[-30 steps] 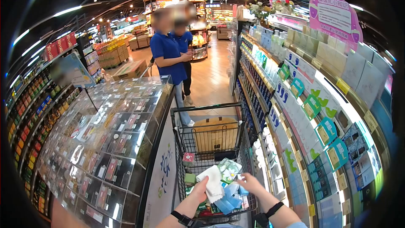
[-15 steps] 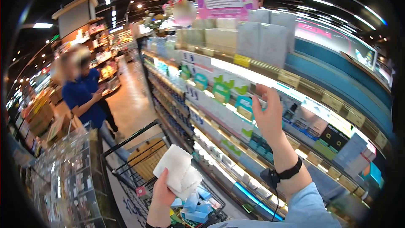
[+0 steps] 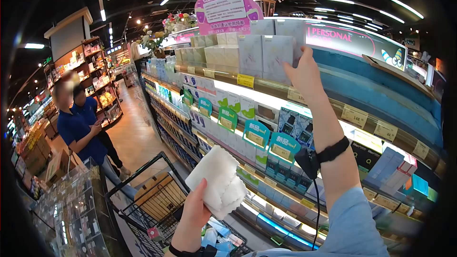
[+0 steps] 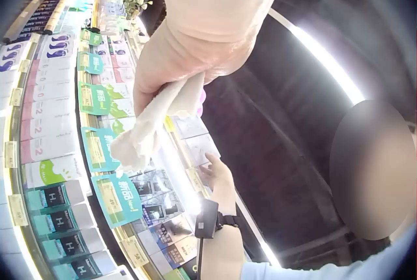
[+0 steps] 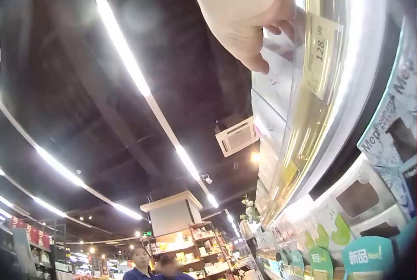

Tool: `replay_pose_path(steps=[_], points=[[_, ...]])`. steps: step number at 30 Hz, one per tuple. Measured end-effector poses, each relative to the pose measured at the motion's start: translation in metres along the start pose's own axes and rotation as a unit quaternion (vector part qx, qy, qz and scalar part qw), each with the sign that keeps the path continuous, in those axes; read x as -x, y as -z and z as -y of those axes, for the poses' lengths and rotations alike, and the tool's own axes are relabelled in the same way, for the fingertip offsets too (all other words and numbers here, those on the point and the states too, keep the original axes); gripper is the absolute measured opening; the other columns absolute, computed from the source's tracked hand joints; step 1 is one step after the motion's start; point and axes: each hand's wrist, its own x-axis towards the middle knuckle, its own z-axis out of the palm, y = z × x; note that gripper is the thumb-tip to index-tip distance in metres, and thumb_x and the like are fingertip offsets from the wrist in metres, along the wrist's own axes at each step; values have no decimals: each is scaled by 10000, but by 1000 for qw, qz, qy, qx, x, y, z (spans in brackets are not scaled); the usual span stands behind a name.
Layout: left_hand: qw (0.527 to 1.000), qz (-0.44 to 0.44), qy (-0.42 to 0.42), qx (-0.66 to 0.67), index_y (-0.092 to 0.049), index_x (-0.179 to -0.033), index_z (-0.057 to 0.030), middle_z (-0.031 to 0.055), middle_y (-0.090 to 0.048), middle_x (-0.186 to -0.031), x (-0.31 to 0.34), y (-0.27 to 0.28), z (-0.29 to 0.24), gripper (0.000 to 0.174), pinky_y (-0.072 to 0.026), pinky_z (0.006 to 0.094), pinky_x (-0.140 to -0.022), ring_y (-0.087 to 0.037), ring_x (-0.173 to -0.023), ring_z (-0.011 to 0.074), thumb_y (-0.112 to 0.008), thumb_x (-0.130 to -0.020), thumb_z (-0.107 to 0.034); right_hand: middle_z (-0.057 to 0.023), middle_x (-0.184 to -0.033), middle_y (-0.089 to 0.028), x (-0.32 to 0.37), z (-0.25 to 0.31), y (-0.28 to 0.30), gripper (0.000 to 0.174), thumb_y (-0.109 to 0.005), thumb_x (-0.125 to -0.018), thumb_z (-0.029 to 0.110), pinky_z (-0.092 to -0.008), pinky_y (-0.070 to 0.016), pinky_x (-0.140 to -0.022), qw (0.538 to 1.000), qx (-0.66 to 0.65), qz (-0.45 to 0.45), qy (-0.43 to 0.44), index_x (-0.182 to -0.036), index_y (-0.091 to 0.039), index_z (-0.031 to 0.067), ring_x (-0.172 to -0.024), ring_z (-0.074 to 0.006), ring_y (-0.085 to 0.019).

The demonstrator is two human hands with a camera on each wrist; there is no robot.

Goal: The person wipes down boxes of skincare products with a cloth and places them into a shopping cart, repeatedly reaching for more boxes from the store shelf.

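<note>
Low in the head view, my left hand [image 3: 194, 212] grips a folded white cloth [image 3: 216, 181] with wavy edges, thumb over its near side. The left wrist view shows the cloth [image 4: 146, 137] hanging from that hand's fingers. My right hand [image 3: 308, 76] is raised to the top shelf at a pale grey-white box [image 3: 277, 57], the rightmost of a row. Its thumb lies before the box's front and its fingers are spread toward the right side. In the right wrist view the thumb and fingers overlap the box [image 5: 270, 101], just behind a price tag [image 5: 320, 55].
A black shopping cart [image 3: 152, 200] with several small packages stands below left. Shelves carry boxed goods and green tags [image 3: 256, 133]. Right of the box runs a blue shelf stretch [image 3: 362, 78]. Two people in blue shirts [image 3: 83, 128] stand in the aisle behind a clear-lidded display [image 3: 71, 209].
The view has swung right from the cart to the shelves. My right hand has risen from above the cart to the top-shelf box. My left hand keeps hold of the white cloth.
</note>
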Motion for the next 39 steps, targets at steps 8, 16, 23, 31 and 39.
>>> replay_pose_path(steps=[8, 16, 23, 31, 39], points=[[997, -33, -66, 18, -361, -1293, 38, 141, -504, -1243, 4, 17, 4, 490, -431, 380, -949, -519, -1129, 248, -480, -939, -278, -204, -937, -628, -19, -12, -7, 534, -729, -687, 308, -367, -480, -751, 1000, 26, -1, -1, -1024, -570, -74, -845, -296, -615], [987, -107, -119, 24, -397, -1297, -16, 74, -526, -1216, 28, 39, -8, 478, -430, 306, -909, -524, -1096, 168, -522, -928, -292, -95, -1019, -611, 27, 35, 26, 391, -616, -854, 167, -272, -462, -762, 964, -256, 7, 71, -1188, -497, 4, -897, -132, -587], [920, -248, -289, -99, -392, -1297, 11, 58, -522, -1207, 71, 64, -18, 451, -407, 268, -904, -514, -1085, 138, -465, -955, -273, -99, -1001, -610, 183, 106, -29, 446, -669, -784, 131, -323, -462, -791, 824, -435, 360, 36, -1168, -482, 3, -919, -186, -594], [525, -229, -311, -758, -423, -1328, -57, 165, -369, -1388, 117, 64, -21, 539, -245, 470, -1043, -305, -1304, 363, -573, -827, -188, -215, -959, -610, 319, 130, -84, 416, -643, -786, 85, -369, -485, -751, 704, -436, 559, 51, -1152, -460, 15, -905, -358, -614], [546, -266, -293, -739, -451, -1300, -72, 129, -442, -1336, 141, 83, -9, 520, -305, 490, -1004, -403, -1237, 343, -594, -811, -179, -226, -957, -611, 355, 133, -83, 406, -649, -780, 84, -377, -483, -770, 695, -417, 583, 51, -1131, -468, -8, -927, -369, -608]])
